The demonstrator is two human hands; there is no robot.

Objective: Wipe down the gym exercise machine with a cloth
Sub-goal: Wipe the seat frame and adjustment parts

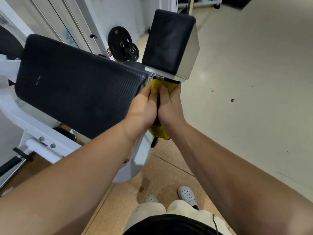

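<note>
1. Under the small black pad (169, 43), both hands grip the yellow cloth (158, 85) side by side.
2. Touching each other, the left hand (144, 106) and right hand (169, 107) curl tight round it.
3. Cloth ends peek out above and below the hands, just beside the long black pad (76, 87).

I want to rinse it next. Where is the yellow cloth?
Mid head view: the yellow cloth is gripped by the left hand and right hand together, just below the small black pad, right of the large black pad.
</note>
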